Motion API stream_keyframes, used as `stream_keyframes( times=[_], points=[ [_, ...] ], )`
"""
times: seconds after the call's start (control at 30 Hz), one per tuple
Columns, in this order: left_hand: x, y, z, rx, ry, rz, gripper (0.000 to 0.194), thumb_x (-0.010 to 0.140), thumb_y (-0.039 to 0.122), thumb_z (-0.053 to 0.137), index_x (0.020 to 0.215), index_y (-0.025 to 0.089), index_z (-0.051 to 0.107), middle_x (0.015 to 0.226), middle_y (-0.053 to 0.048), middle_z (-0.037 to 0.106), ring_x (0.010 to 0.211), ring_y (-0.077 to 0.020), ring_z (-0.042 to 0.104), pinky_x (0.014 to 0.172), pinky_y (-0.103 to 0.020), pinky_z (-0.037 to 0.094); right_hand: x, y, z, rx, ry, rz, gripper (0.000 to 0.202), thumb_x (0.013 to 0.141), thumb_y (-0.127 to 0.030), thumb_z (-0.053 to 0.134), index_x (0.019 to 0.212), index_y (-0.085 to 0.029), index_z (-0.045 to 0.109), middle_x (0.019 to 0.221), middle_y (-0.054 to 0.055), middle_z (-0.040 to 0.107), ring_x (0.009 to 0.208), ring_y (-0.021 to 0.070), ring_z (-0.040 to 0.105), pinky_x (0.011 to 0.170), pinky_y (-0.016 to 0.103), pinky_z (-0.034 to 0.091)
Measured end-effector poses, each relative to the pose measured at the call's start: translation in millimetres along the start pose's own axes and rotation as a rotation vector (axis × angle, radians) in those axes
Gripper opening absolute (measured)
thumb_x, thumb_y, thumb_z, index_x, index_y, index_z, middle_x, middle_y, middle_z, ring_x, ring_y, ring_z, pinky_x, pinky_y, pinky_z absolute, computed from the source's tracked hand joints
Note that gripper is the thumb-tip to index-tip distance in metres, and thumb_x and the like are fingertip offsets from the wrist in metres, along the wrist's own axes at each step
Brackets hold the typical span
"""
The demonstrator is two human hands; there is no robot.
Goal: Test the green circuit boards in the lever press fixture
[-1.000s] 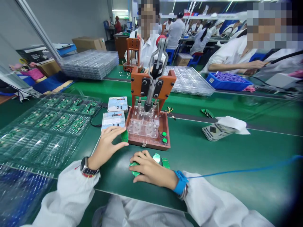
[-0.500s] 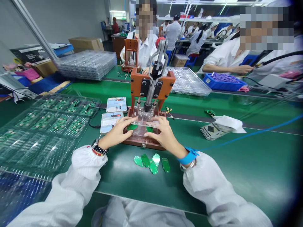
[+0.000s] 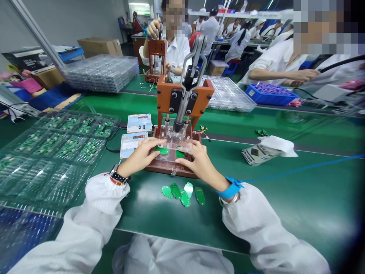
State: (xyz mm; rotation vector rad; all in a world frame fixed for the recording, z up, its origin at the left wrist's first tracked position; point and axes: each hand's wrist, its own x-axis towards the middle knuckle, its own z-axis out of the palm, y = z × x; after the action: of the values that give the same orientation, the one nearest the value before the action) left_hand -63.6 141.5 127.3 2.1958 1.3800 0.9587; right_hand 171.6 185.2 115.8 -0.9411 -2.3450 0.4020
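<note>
An orange toggle-clamp press [image 3: 185, 95] with a clear acrylic plate stands before me, its metal lever upright. My left hand [image 3: 142, 154] is at the left of its brown base [image 3: 171, 167], thumb and fingers about a small green circuit board [image 3: 162, 151]. At the right, my right hand [image 3: 196, 154] has thumb and fingers about a second green board [image 3: 180, 154], partly hidden. Fingertips of both hands lie close to the clear plate's edge. Several loose green boards [image 3: 185, 198] lie on the green mat in front of the base.
Left are clear trays [image 3: 74, 167] of green boards and two counter boxes [image 3: 134, 142] with red digits. A tissue-topped carton [image 3: 261, 152] sits right; a blue bin [image 3: 268, 99] of purple parts lies beyond. A co-worker's hand [image 3: 154, 28] is at another press [image 3: 156, 57]. A blue cord [image 3: 299, 167] runs from my right wrist.
The left circuit board shows more, tilted slightly between thumb and fingers. My hands stay nearly in place. The co-worker opposite has raised a hand to the top of the other press. The view shifted slightly.
</note>
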Motion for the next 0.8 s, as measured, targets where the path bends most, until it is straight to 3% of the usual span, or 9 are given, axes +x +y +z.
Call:
stream_keyframes(
  times=[0.1,0.17,0.27,0.4,0.53,0.67,0.73,0.8],
  points=[
    [1,5,1.9,-0.014,0.025,0.031,0.037,0.091,0.010,0.042,0.122,0.022,0.059,0.123,-0.007,0.060,0.117,-0.0224,0.051,0.101,-0.046,0.037,-2,-3,1,-0.023,0.005,0.002,0.032,0.081,-0.038,0.069,0.110,-0.025,0.065,0.121,0.006,0.059,0.117,0.0308,0.045,0.094,0.052,0.037],
    [-2,14,6.7,0.068,0.114,0.001,0.036,0.093,0.011,0.037,0.119,0.021,0.060,0.122,-0.007,0.061,0.117,-0.0225,0.051,0.101,-0.046,0.037,-4,-5,1,-0.051,-0.002,-0.006,0.028,0.085,-0.037,0.064,0.110,-0.025,0.065,0.123,0.007,0.058,0.120,0.0310,0.043,0.094,0.052,0.037],
    [-9,31,17.2,0.311,0.228,-0.099,0.026,0.093,0.023,0.048,0.115,0.018,0.061,0.115,-0.008,0.064,0.111,-0.0265,0.052,0.095,-0.046,0.038,-5,-6,1,-0.061,0.009,0.006,0.024,0.088,-0.037,0.060,0.109,-0.025,0.065,0.123,0.007,0.057,0.120,0.0313,0.042,0.093,0.051,0.038],
    [-12,42,28.4,0.478,0.207,-0.137,0.024,0.088,0.030,0.060,0.106,0.015,0.064,0.109,-0.010,0.066,0.107,-0.0304,0.051,0.092,-0.048,0.037,-6,-8,0,-0.096,0.016,0.009,0.023,0.089,-0.038,0.058,0.106,-0.025,0.066,0.124,0.008,0.055,0.120,0.0323,0.042,0.092,0.052,0.039],
    [-6,39,28.3,0.336,0.168,-0.182,0.030,0.084,0.015,0.060,0.114,0.017,0.060,0.114,-0.008,0.064,0.114,-0.0281,0.049,0.094,-0.045,0.037,-11,-9,-1,-0.174,0.004,-0.018,0.029,0.088,-0.041,0.058,0.111,-0.024,0.064,0.134,0.011,0.045,0.125,0.0338,0.037,0.094,0.053,0.037],
    [-3,28,22.9,0.173,0.098,-0.191,0.042,0.080,0.011,0.059,0.122,0.020,0.055,0.124,-0.008,0.058,0.125,-0.0270,0.042,0.102,-0.048,0.031,-17,1,2,-0.158,-0.007,0.016,0.070,0.082,-0.046,0.065,0.140,-0.023,0.035,0.145,0.016,0.029,0.132,0.0343,0.029,0.099,0.054,0.035],
    [-4,22,21.3,0.109,0.087,-0.172,0.042,0.082,0.015,0.060,0.123,0.021,0.053,0.127,-0.008,0.055,0.126,-0.0264,0.041,0.104,-0.049,0.029,-18,9,3,-0.129,-0.004,0.024,0.079,0.080,-0.048,0.067,0.144,-0.025,0.028,0.145,0.014,0.031,0.133,0.0335,0.029,0.102,0.054,0.033],
    [-5,17,20.3,0.057,0.087,-0.149,0.041,0.083,0.019,0.061,0.123,0.021,0.053,0.128,-0.009,0.054,0.127,-0.0261,0.041,0.105,-0.049,0.029,-17,14,3,-0.095,-0.015,0.007,0.074,0.079,-0.049,0.067,0.141,-0.027,0.032,0.141,0.011,0.038,0.132,0.0320,0.031,0.104,0.053,0.031]
  ],
)
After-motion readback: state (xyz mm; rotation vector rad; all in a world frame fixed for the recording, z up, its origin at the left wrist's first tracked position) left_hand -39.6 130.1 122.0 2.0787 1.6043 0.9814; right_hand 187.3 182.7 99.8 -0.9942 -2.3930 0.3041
